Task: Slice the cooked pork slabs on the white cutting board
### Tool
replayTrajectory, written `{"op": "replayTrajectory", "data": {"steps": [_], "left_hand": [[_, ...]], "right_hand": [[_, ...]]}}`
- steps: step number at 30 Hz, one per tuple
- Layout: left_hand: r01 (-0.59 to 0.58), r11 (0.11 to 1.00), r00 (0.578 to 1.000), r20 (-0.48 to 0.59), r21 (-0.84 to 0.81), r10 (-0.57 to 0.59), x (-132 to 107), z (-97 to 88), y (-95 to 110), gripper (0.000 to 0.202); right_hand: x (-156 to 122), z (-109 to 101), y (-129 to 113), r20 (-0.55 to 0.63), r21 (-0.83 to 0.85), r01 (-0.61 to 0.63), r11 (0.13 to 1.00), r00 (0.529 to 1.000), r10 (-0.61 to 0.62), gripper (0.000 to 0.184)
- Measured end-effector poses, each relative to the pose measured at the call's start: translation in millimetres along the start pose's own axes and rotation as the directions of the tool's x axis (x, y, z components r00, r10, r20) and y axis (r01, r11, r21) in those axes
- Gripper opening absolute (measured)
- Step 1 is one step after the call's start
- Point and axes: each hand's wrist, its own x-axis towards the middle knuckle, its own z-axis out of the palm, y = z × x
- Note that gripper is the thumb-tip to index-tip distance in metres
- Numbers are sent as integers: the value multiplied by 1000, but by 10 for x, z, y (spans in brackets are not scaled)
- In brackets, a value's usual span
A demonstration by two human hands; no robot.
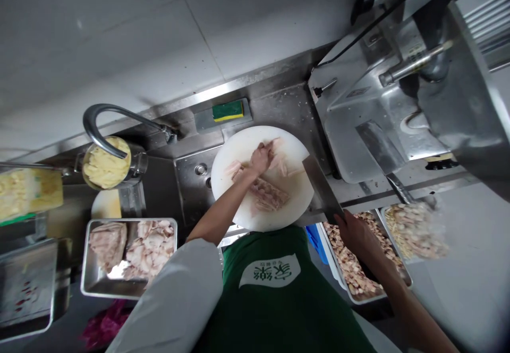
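Observation:
A round white cutting board (pixel 239 151) lies on the steel counter in front of me, with pale raw meat pieces (pixel 269 193) on it. My left hand (pixel 261 157) rests on the meat at the far side of the board, fingers curled over a piece. My right hand (pixel 353 230) grips the handle of a broad cleaver (pixel 321 188), whose blade slants up beside the board's right edge, lifted off the meat.
A steel tray (pixel 93 281) of raw meat sits at the left. Two trays of chopped pieces (pixel 350 268) stand at the right, under a steel slicing machine (pixel 402 103). A faucet (pixel 103 116), a bowl of yellow strips (pixel 105 169) and a sponge (pixel 227 110) lie behind.

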Motion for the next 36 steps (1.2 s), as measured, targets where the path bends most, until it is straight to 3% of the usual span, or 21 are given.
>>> {"op": "replayTrajectory", "data": {"steps": [2,5,7,9,13,15,17,19,21,23,25,26,27,30,32,36], "left_hand": [[-88,995,993,74,-56,92,-155,-33,-2,26],[-264,964,961,78,-6,264,-523,-148,-105,33],[-409,907,899,218,104,381,-762,-211,-229,49],[-501,834,840,360,231,405,-917,-219,-353,61],[-611,716,770,463,336,440,-926,-119,-470,69],[-654,693,734,477,304,483,-880,-95,-467,67],[-656,701,731,467,279,498,-891,-123,-450,60],[-623,730,759,441,279,479,-984,-207,-443,52],[-552,779,821,361,299,443,-1136,-343,-462,49],[-416,862,908,179,289,378,-1284,-518,-516,56],[-191,964,975,-82,182,209,-1354,-709,-599,66],[-67,994,974,-209,91,85,-1342,-799,-648,69],[46,999,947,-318,-12,-47,-1297,-881,-701,68],[220,942,821,-474,-253,-319,-996,-1057,-848,55],[275,910,802,-447,-310,-395,-732,-1101,-896,50],[319,909,876,-284,-267,-391,-248,-950,-750,56]], "right_hand": [[44,2,6,9,11,-31,999,999,31,23],[87,24,27,-12,42,-11,999,1000,12,24],[100,50,50,-35,60,12,998,999,-10,24],[116,71,68,-50,58,28,998,998,-25,25],[249,53,27,-65,-20,40,999,997,-42,25],[398,12,-56,-68,-81,36,996,997,-41,29],[590,-39,-183,-69,-133,32,991,997,-41,34],[785,-80,-341,-62,-166,53,985,996,-64,34],[939,-89,-511,-60,-193,97,976,992,-110,33],[1020,-52,-679,-52,-225,141,964,986,-157,35],[1022,25,-836,-31,-257,186,948,979,-201,37],[998,73,-907,-16,-269,214,939,974,-227,37],[960,122,-972,2,-278,247,928,966,-257,36],[800,245,-1121,69,-292,358,887,933,-354,34],[688,283,-1163,132,-282,424,861,906,-403,31],[509,268,-1000,167,-158,425,891,901,-400,26]]}}
